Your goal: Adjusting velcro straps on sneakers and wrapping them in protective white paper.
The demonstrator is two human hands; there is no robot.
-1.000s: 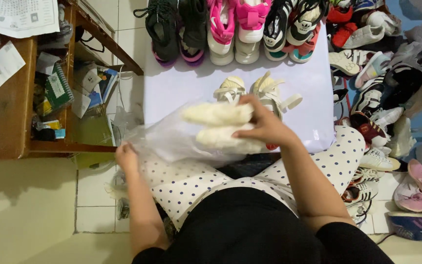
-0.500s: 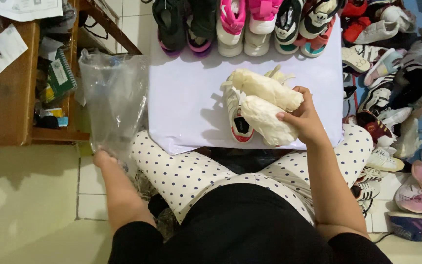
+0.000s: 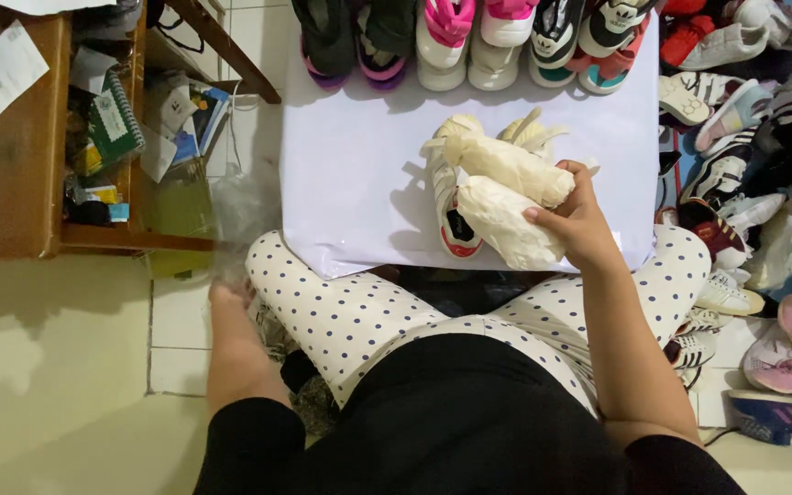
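Note:
My right hand (image 3: 577, 223) grips two cream paper-stuffed bundles (image 3: 506, 197) above a white sheet (image 3: 359, 174) spread on the floor. Under the bundles lie white sneakers (image 3: 451, 206) with a red and black insole. My left hand (image 3: 229, 295) is low at my left knee, holding a clear plastic bag (image 3: 242, 215) that hangs blurred above the tiles. My legs in white polka-dot trousers (image 3: 341, 307) are folded below the sheet.
A row of shoes (image 3: 469, 41) lines the sheet's far edge. A heap of sneakers (image 3: 763, 156) fills the right side. A wooden desk (image 3: 20, 174) with papers and a cluttered shelf stands at the left.
The bundles came out of the plastic bag. My left hand carried the empty bag away to the left and down; my right hand holds the bundles over the sneakers.

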